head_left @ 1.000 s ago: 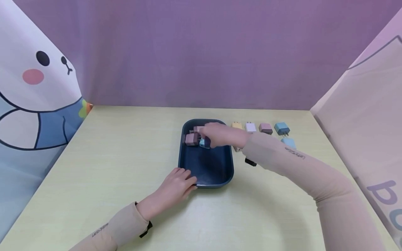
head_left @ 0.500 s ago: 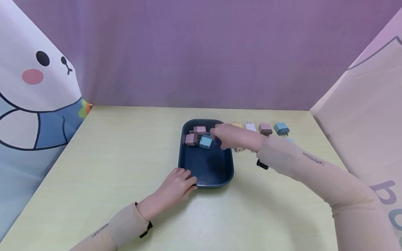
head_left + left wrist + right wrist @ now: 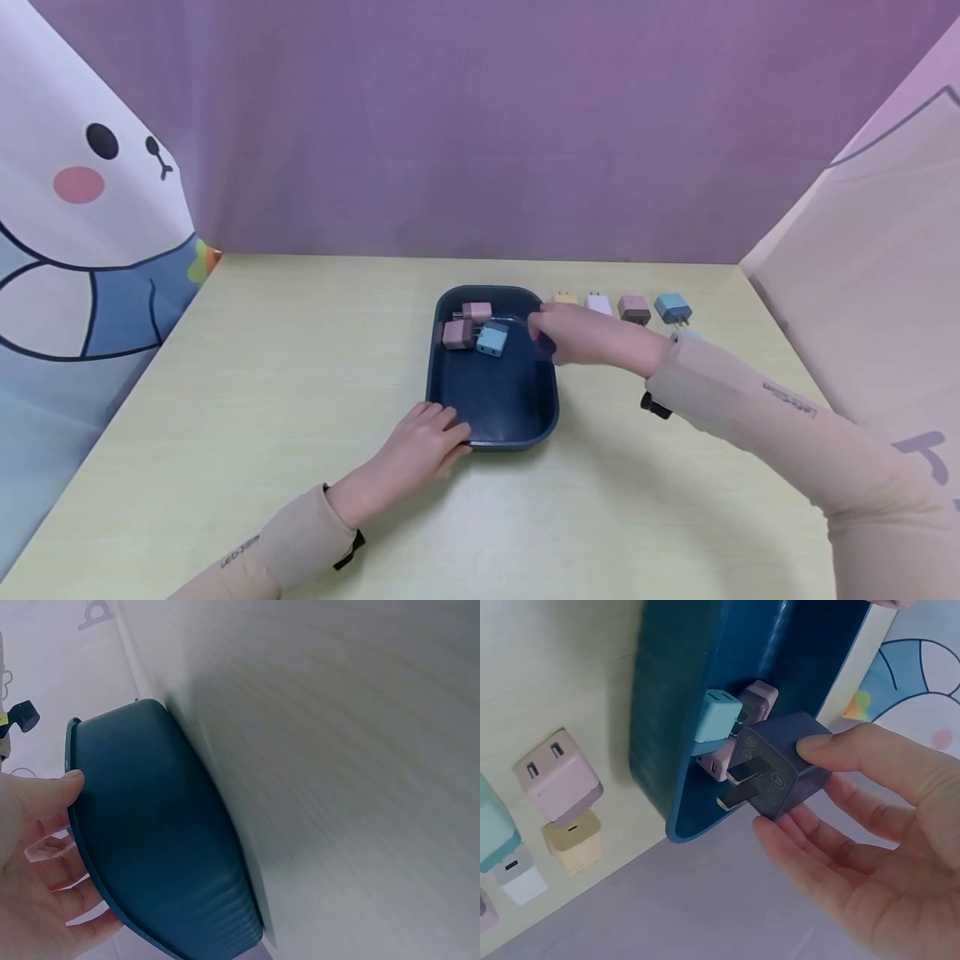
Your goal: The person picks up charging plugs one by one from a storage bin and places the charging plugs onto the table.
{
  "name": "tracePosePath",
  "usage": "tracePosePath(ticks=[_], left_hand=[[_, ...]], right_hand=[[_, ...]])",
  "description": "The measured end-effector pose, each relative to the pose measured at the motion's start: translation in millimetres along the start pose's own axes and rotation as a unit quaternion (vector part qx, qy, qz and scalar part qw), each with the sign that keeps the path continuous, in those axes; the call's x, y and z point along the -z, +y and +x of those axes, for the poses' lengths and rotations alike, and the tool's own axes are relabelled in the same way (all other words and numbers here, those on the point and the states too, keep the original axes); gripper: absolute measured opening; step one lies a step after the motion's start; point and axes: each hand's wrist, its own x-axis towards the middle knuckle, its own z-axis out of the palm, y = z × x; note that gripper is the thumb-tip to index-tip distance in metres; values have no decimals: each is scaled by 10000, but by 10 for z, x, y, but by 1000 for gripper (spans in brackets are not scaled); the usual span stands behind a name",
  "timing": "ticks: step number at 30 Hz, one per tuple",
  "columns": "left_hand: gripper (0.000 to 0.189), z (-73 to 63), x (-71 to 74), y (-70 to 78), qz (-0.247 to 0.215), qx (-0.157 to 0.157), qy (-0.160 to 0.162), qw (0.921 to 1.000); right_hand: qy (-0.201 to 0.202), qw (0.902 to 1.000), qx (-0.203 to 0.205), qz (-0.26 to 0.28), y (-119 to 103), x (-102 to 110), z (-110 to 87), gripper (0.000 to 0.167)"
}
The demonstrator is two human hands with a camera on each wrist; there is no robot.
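My right hand (image 3: 588, 336) pinches a dark navy charger plug (image 3: 780, 761) between thumb and fingers, above the right rim of the blue tray (image 3: 495, 408). Its two metal prongs stick out away from the palm in the right wrist view. My left hand (image 3: 414, 446) grips the tray's near left corner; in the left wrist view the thumb (image 3: 56, 791) lies on the rim. Inside the tray, toward its far left, lie a pink charger (image 3: 477, 311), a mauve charger (image 3: 457, 334) and a light blue charger (image 3: 492, 339), close together.
Right of the tray several more chargers lie on the table (image 3: 300, 358): yellow (image 3: 565, 297), white (image 3: 598, 303), mauve (image 3: 634, 309) and blue (image 3: 672, 308). My right forearm partly covers others. A purple curtain (image 3: 480, 133) hangs behind the table.
My right hand has moved right, from over the chargers in the tray to its right rim, carrying the navy charger. The light blue charger is now uncovered. My left hand has stayed put.
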Motion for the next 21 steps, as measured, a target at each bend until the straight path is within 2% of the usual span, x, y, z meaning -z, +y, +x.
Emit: tracePosePath(ticks=[21], left_hand=[[14,-8,-31,-10,51,-44,96,9999]], right_hand=[[343,9992,-96,165,229,-111,-182,27]])
